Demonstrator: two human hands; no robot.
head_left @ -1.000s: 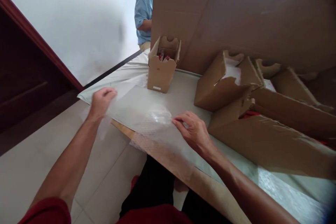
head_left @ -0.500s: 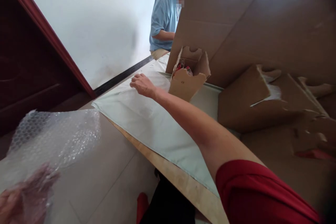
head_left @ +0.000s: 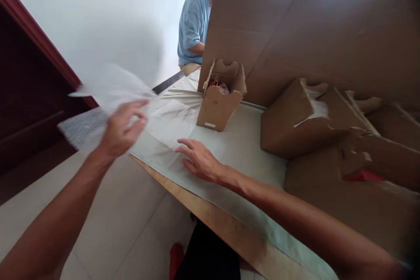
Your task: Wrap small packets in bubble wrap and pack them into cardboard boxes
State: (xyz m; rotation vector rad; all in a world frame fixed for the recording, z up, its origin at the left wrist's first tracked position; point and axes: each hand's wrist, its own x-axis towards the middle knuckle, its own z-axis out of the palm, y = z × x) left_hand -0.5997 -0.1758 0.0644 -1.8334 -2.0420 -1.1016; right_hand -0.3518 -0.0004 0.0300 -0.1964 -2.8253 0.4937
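Note:
My left hand is raised past the table's left corner, its thumb and fingers curled in on a piece of bubble wrap. Motion blurs the wrap, which fans out behind and to the left of the fingers. Lower and to the right, my right hand hovers over or rests on the cloth with its fingers spread and nothing in them. A thin translucent sheet lies on the cloth just beyond its fingertips. Behind that stands an open cardboard box with red and clear items inside.
Pale cloth covers the wooden table. Several cardboard boxes crowd its right side, below a tall cardboard panel. A person in a blue shirt is at the far end. A dark red door stands at left.
My left hand has come up and right from the lower left, bringing the bubble wrap to the table corner. My right hand has drawn back nearer, its fingers now spread.

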